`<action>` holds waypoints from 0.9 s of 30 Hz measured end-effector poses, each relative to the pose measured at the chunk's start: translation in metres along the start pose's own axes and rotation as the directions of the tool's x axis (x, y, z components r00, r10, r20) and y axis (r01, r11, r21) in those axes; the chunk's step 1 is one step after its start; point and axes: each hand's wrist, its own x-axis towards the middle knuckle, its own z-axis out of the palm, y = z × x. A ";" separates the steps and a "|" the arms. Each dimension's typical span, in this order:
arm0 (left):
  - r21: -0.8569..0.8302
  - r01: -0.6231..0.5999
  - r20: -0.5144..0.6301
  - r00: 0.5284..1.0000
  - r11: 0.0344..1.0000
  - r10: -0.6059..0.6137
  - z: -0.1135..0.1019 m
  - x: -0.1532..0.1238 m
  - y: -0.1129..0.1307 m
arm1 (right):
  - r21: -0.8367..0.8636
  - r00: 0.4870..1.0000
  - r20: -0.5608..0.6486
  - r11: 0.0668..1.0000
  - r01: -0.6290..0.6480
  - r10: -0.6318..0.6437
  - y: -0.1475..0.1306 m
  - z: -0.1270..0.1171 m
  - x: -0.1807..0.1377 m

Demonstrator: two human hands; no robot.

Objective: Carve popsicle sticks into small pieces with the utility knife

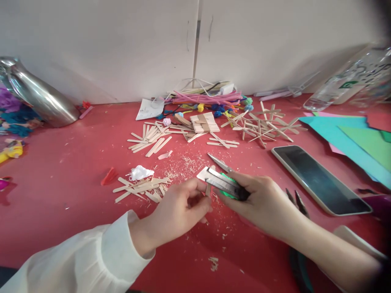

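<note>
jug (39, 97) of shiny metal lies tipped at ten o'clock on the red table (76, 171), with bright fluffy bits beside it at nine o'clock. towards the middle, a red scrap (108, 176) and a white scrap (139, 173) sit by a small heap of sticks (140, 189), with wood shavings (189, 162) scattered at its two o'clock. the left hand (180, 207), in a white sleeve, comes in from seven o'clock and pinches a short wooden stick (208, 188) between thumb and forefinger, holding it roughly upright at the centre, just above the table. the utility knife (221, 181), with a metal front and green body, lies across the top of that stick, touching it. the right hand (259, 199), reaching in from four o'clock, is closed around the knife's handle.

at twelve o'clock from the hands are loose flat sticks (152, 140), a panel of joined sticks (204, 122) and pink pipe cleaners (207, 97) against the wall. at one o'clock is a spread of crossed sticks (262, 126). a phone (320, 179) lies face up at three o'clock, coloured paper (351, 138) at two o'clock, and a clear bottle (345, 85) lies on its side beyond the paper.
</note>
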 end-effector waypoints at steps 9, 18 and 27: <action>0.193 -0.065 -0.021 0.997 0.979 0.071 -0.001 -0.001 0.008 | -0.009 1.000 -0.001 1.000 -0.024 0.024 0.002 0.003 0.001; 0.183 0.012 0.027 0.999 0.983 -0.017 -0.001 -0.002 0.013 | -0.160 0.999 -0.011 0.986 0.050 -0.052 0.000 0.004 0.001; 0.138 -0.005 0.144 0.989 0.990 -0.015 -0.003 -0.001 0.010 | -0.140 0.985 -0.050 0.977 0.158 -0.166 -0.002 0.005 -0.004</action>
